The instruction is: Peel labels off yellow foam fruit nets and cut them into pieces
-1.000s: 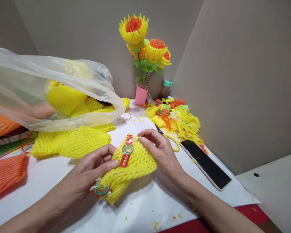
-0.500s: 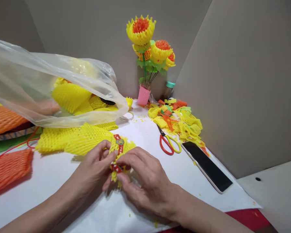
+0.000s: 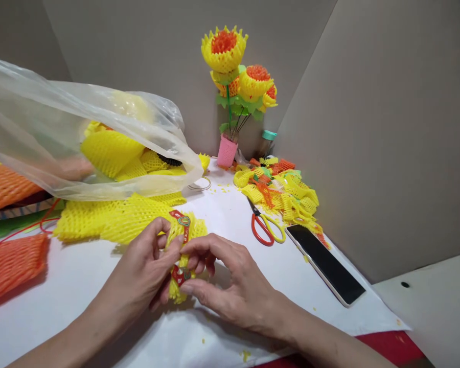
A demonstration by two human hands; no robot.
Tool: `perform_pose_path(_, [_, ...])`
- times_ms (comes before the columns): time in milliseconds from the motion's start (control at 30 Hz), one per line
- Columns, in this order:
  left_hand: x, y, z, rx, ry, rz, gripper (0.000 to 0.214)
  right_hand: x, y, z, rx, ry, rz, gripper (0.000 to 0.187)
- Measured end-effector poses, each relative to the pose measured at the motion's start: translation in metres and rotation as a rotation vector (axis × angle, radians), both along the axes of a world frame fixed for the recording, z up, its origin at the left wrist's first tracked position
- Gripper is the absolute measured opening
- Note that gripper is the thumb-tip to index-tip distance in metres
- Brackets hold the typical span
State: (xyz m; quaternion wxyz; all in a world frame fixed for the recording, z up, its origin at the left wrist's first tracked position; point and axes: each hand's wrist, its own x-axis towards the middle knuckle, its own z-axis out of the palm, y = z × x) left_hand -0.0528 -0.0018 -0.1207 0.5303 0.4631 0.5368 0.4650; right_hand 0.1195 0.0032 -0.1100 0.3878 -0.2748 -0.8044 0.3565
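Since a second ago the yellow foam net (image 3: 185,231) has been gathered from a flat spread into a tight bunch, and both hands have closed in together over it at the middle of the desk (image 3: 99,276). Left hand (image 3: 143,273) pinches the bunch from its side, its grip narrow on the net, thumb on top near the red label band (image 3: 184,223); right hand (image 3: 230,286) meets it from the other side, its grip also pinched on the net, fingertips at the lower red label. Open room lies in front of the hands toward the near edge, where the white sheet ends against a red strip (image 3: 398,345). To the right, red and yellow scissors (image 3: 266,227) lie near, with a black phone (image 3: 325,263) just beside them, slanted toward the sheet's right edge. Behind those, a heap of yellow and orange net scraps (image 3: 283,191) sits against the grey wall (image 3: 387,128). To the left, flat yellow nets (image 3: 111,220) lie just behind the left hand, and a clear plastic bag (image 3: 61,138) holding more yellow nets overhangs them. An orange net (image 3: 11,263) rests at the far left edge. At the back corner a pink pot (image 3: 227,152) carries foam flowers (image 3: 237,66), with a small wire ring (image 3: 200,184) lying on the sheet before it. Grey walls close the desk at back and right.
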Motion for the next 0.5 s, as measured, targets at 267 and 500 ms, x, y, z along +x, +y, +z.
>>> perform_pose_path(267, [0.0037,0.0008,0.0041,-0.013,0.083,0.049,0.036,-0.0054,-0.0077,-0.0020,-0.050,0.030,0.010,0.015])
perform_pose_path(500, [-0.0004,-0.0006,0.0053,0.034,0.013,0.075,0.036,-0.0004,-0.0079,0.0061,-0.166,0.019,-0.038,0.010])
